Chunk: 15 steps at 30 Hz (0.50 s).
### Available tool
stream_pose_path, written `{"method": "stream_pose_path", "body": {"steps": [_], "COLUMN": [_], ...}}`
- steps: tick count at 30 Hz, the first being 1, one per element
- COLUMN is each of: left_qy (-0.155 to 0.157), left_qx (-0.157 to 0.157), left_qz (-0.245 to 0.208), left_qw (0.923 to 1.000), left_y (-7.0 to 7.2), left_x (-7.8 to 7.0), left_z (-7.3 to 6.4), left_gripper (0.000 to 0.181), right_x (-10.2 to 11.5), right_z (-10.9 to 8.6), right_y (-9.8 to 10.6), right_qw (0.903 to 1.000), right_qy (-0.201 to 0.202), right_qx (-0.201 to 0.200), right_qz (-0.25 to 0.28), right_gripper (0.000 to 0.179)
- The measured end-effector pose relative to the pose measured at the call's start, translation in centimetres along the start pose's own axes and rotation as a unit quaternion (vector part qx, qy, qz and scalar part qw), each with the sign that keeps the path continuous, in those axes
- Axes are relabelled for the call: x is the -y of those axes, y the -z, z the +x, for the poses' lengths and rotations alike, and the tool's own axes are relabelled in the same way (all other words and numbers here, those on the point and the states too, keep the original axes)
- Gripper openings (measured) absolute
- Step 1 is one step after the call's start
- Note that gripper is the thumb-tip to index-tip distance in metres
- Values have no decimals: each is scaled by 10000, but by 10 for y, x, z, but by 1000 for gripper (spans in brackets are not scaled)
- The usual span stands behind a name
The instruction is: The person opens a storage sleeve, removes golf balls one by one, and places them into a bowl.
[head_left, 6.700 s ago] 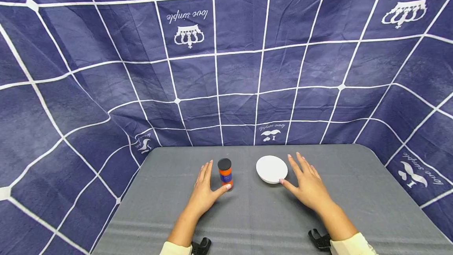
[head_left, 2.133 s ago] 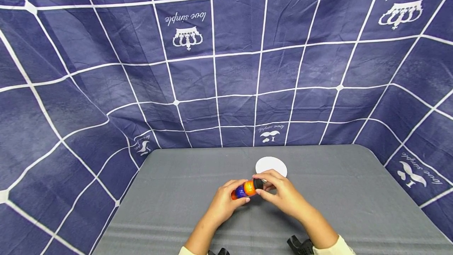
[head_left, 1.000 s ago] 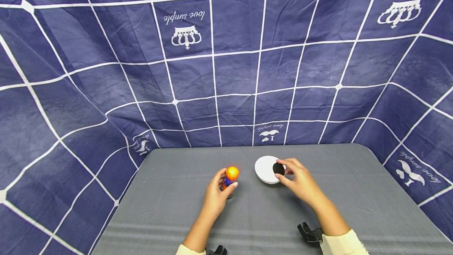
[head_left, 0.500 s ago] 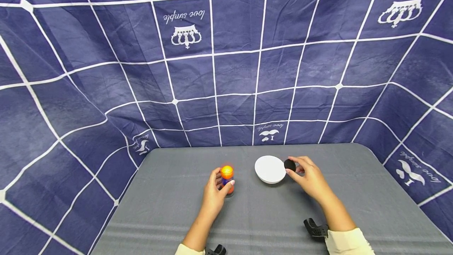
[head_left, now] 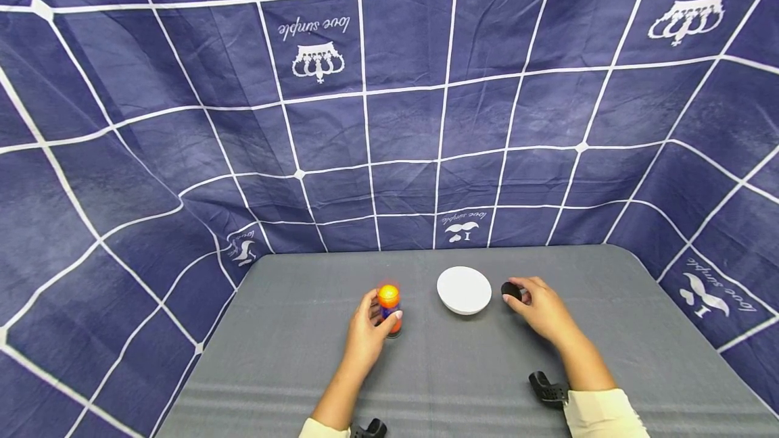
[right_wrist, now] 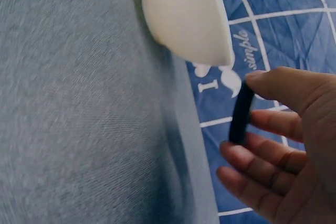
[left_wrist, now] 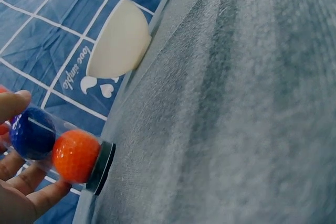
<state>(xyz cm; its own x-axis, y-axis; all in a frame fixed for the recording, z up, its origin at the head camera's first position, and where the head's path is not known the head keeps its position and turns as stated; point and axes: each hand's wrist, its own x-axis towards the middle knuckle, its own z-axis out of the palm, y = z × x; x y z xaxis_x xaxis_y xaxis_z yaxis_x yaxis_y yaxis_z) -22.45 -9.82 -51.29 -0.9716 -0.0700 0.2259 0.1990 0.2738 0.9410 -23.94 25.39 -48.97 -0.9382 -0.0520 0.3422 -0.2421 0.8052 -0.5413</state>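
Observation:
My left hand [head_left: 364, 335] grips a clear tube [head_left: 389, 297] of dimpled golf balls, upright with its top uncovered. In the left wrist view a blue ball [left_wrist: 32, 134] and an orange ball [left_wrist: 76, 156] show through the wall, above a black base [left_wrist: 101, 169] at or near the table. My right hand [head_left: 544, 309] pinches the round black lid [head_left: 510, 290] between thumb and fingers, right of a white bowl [head_left: 464, 289]. Seen edge-on in the right wrist view, the lid [right_wrist: 241, 111] looks slightly off the table. Neither hand touches the bowl.
A grey cloth covers the table [head_left: 450, 370]. Behind and at both sides hangs a blue curtain [head_left: 402, 127] with white grid lines. The bowl stands upright between the two hands.
The capped tube was picked up by the left hand, tilted, and its lid taken off by the right hand. The tube is upright again; the lid has moved right, past the bowl, and lower.

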Motion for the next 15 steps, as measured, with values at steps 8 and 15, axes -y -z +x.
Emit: {"method": "stream_pose_path", "body": {"steps": [8, 15], "left_qy": [49, 92], "left_qx": [91, 140], "left_qz": [3, 7], "left_qw": [9999, 9999], "left_y": [4, 5], "left_x": [2, 2], "left_z": [1, 2], "left_gripper": [64, 61], "right_x": [-15, -22], "right_z": [-3, -4], "right_y": [-9, -14], "right_qw": [9989, 9975], "right_qy": [-145, -267], "right_qx": [369, 549], "right_qz": [-248, -363], "right_gripper": [38, 39]}}
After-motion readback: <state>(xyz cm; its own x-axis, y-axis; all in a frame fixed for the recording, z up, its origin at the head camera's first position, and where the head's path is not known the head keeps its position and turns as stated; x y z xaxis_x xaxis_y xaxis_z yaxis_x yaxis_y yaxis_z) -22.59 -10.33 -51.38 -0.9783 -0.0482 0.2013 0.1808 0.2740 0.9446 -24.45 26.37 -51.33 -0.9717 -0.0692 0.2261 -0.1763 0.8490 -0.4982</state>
